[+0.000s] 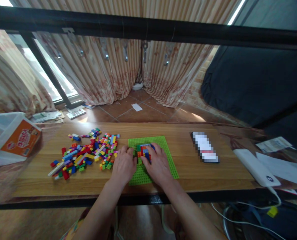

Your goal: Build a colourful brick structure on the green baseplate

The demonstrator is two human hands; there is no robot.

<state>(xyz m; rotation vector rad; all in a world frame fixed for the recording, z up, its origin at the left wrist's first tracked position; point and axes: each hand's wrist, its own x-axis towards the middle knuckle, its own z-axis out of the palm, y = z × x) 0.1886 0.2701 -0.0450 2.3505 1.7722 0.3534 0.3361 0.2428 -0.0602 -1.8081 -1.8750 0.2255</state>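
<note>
A green studded baseplate (135, 180) lies on the wooden table. On its upper middle stands a low block of toy bricks (140, 154), in orange, blue, red and green. My right hand (159, 165) rests over the right side of this block, thumb and fingers closed about it and covering part of it. My left hand (125, 165) is at the plate's left edge, fingers curled and pointing down; whatever may be between its fingertips is hidden. Just left of that hand spreads a loose pile of toy bricks (81, 156) in many colours.
A phone with a blurred screen (205, 148) lies on the table's right part. Further right are a white power bank (257, 167) with a cable and some papers (283, 166). A clear plastic box (3, 140) stands at the far left. A dark metal bar (148, 28) crosses above.
</note>
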